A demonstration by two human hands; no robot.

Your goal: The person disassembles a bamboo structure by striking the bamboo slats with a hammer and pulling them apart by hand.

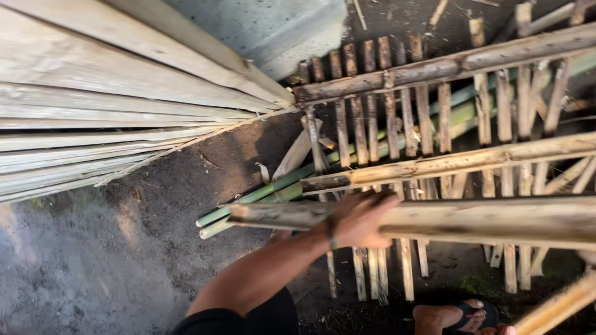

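Left hand: we see our left hand (360, 220) reaching out from the lower middle of the view, fingers curled over the near rail (472, 220) of a wooden slat fence panel (434, 124), gripping it from above; a dark band sits on the wrist.
Right hand: we cannot see it anywhere in the view.
Near rail: a thick, weathered pole running from the hand out to the right edge, lying across the thin upright slats; its left end sticks out just past our hand.
Fence panel: it lies tilted over the ground, three long rails crossed by many narrow slats, some of them broken or hanging loose at the lower ends.
Green bamboo poles (273, 192): two or three of them lie on the ground under the panel, their cut ends pointing toward the lower left, just beside the end of the rail we hold.
Pale planks (112, 93): a stack of long light boards fills the upper left, well apart from our hand.
Ground (93, 267): dark, bare soil with small wood scraps.
Foot (453, 316): a foot in a dark sandal shows at the bottom edge, below the panel.
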